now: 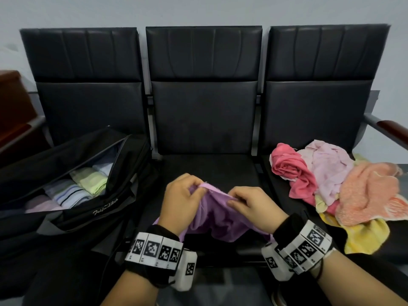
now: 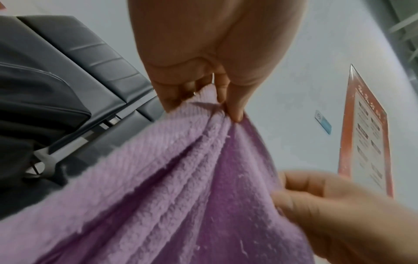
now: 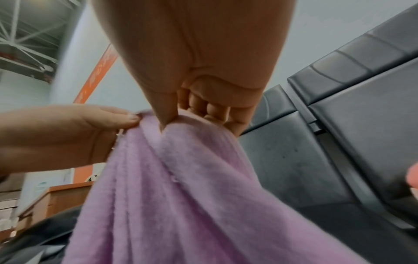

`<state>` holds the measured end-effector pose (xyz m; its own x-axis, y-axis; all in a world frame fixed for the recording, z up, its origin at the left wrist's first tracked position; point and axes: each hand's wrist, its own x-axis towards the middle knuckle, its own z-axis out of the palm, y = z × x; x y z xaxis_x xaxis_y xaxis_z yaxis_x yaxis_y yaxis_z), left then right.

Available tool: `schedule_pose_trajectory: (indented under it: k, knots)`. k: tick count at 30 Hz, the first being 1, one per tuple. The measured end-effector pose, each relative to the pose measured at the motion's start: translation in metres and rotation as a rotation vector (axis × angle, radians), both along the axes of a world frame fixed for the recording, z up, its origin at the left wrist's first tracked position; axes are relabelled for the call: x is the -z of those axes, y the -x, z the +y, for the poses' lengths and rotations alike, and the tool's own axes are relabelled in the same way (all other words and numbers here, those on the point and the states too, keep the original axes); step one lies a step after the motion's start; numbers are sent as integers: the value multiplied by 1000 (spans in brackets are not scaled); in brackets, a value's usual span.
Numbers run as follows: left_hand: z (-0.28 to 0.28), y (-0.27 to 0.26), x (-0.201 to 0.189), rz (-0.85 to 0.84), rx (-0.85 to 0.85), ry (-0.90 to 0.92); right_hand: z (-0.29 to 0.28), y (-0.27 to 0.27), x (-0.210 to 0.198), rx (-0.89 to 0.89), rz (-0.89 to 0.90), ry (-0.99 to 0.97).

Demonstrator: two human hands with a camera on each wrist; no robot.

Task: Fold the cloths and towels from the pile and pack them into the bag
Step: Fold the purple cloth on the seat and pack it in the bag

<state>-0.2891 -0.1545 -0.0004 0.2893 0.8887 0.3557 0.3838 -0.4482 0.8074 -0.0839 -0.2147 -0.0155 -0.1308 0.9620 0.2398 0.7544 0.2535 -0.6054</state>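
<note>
A purple towel (image 1: pixel 217 219) hangs bunched over the front of the middle seat. My left hand (image 1: pixel 182 195) pinches its top edge at the left, and my right hand (image 1: pixel 249 203) pinches the same edge a little to the right. Seen from the left wrist, the purple towel (image 2: pixel 181 187) falls in folds from my left hand (image 2: pixel 214 100). The right wrist view has the purple towel (image 3: pixel 176 178) gripped under my right hand (image 3: pixel 181 117). An open black bag (image 1: pixel 72 184) lies on the left seat with several folded towels inside. A pile of cloths (image 1: pixel 335 184) sits on the right seat.
Three black padded seats (image 1: pixel 203 120) stand in a row against a pale wall. The pile holds a pink cloth (image 1: pixel 289 168), a pale pink one, an orange towel (image 1: pixel 371 191) and a yellow one (image 1: pixel 362 235). A brown armrest (image 1: pixel 393 127) juts at the far right.
</note>
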Motion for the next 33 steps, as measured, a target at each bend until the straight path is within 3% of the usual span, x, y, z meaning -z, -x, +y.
schedule_pose_trajectory:
  k: [10, 14, 17, 22, 27, 29, 33]
  knots:
    - [40, 50, -18, -176, -391, -57, -11, -68, 18, 275, -89, 15]
    - [52, 58, -29, -208, -477, -57, -15, -77, 11, 356, 4, -5]
    - [56, 51, -44, -228, -494, -81, -18, -72, -5, 344, 214, -47]
    - [53, 3, -74, -234, -398, -180, -24, -36, -56, 76, 548, -133]
    - [38, -38, -69, -63, -30, -216, -23, -16, -74, -104, 842, 1]
    - [38, -37, -53, 3, 28, -117, -21, -17, -67, -100, 769, 36]
    - [34, -23, -18, 40, 113, 70, -14, -14, -40, 91, 430, -20]
